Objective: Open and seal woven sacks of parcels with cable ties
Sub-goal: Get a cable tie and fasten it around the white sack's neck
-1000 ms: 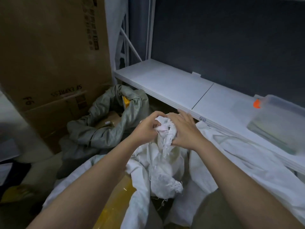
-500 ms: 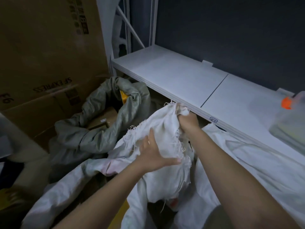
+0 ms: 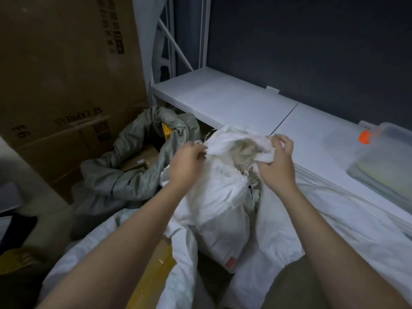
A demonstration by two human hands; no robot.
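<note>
A white woven sack point(image 3: 218, 197) stands in front of me with its frayed mouth held up. My left hand point(image 3: 187, 163) pinches the left edge of the mouth. My right hand point(image 3: 276, 161) grips the right edge, fingers curled into the cloth. The mouth is spread between the two hands and shows a pale inside. A small red label point(image 3: 230, 263) sits low on the sack. No cable tie is visible.
A grey-green sack point(image 3: 133, 175) lies open at the left with a cardboard parcel inside. Big cardboard boxes point(image 3: 66, 85) rise behind it. A white shelf point(image 3: 223, 101) runs along the right, bearing a clear plastic box point(image 3: 383, 161). More white sacks point(image 3: 334, 219) surround me; a yellow parcel point(image 3: 153, 277) lies below.
Both hands first bunched the sack's top together. Then the right hand lifted the edge while the left pressed flat on the cloth. Now both hold the mouth's edges apart.
</note>
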